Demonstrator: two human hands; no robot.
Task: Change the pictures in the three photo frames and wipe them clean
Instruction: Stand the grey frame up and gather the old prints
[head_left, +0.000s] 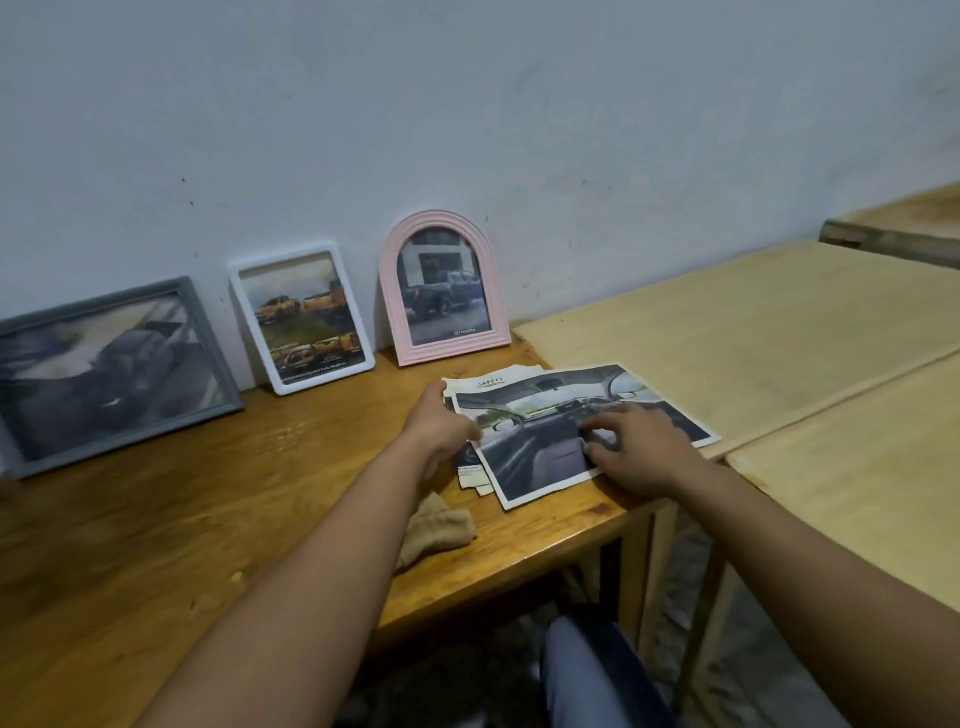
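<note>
Three photo frames lean against the wall on a brown wooden table (218, 499): a grey frame (111, 371) at the left, a white frame (301, 317) in the middle, a pink arched frame (441, 288) to the right. Each holds a picture of trucks. A small stack of loose pictures (566, 415) lies flat near the table's right end, a car-interior print on top. My left hand (441, 426) grips the stack's left edge. My right hand (634, 447) rests on the top print with fingers spread. A beige cloth (439, 530) lies crumpled below my left forearm.
Two pale wooden tables (753, 332) adjoin the brown table on the right, with a third dark-edged one behind them. The wall stands close behind the frames. A knee in blue jeans (587, 670) shows below the table edge.
</note>
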